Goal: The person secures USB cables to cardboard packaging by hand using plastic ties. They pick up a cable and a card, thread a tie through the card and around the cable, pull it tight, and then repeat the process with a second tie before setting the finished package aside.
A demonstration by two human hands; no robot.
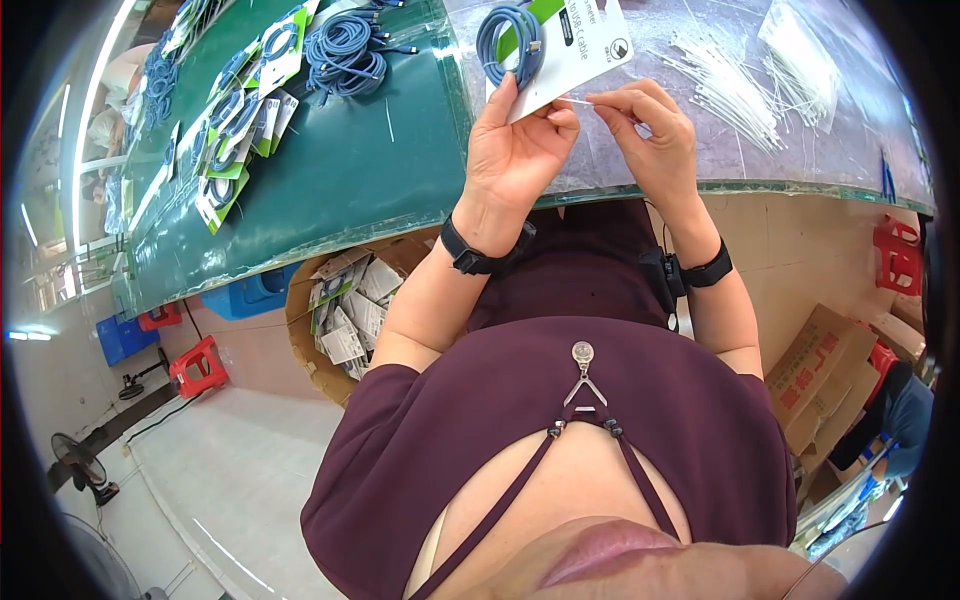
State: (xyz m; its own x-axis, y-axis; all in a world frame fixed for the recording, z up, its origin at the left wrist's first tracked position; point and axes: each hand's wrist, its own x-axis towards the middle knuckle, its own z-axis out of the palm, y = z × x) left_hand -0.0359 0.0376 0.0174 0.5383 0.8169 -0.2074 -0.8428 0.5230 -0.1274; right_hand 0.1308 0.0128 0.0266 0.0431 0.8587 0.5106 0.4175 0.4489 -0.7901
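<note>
My left hand (518,145), palm up, is closed on a white and green retail card (585,55) whose print reads "to USB-C cable". A coiled blue cable (510,45) lies against the card under my thumb. Between the fingertips of my right hand (655,135) is a thin white cable tie (574,100), which runs across to the card's lower edge near my left fingers. Whether the tie passes through the card is hidden. A watch-like black band is on each wrist.
Loose white cable ties (725,90) lie right of my hands, beside a clear bag of more ties (805,60). On the green mat (400,165) are a pile of blue cables (345,55) and several carded cables (225,135). A carton of cards (300,310) stands below the table edge.
</note>
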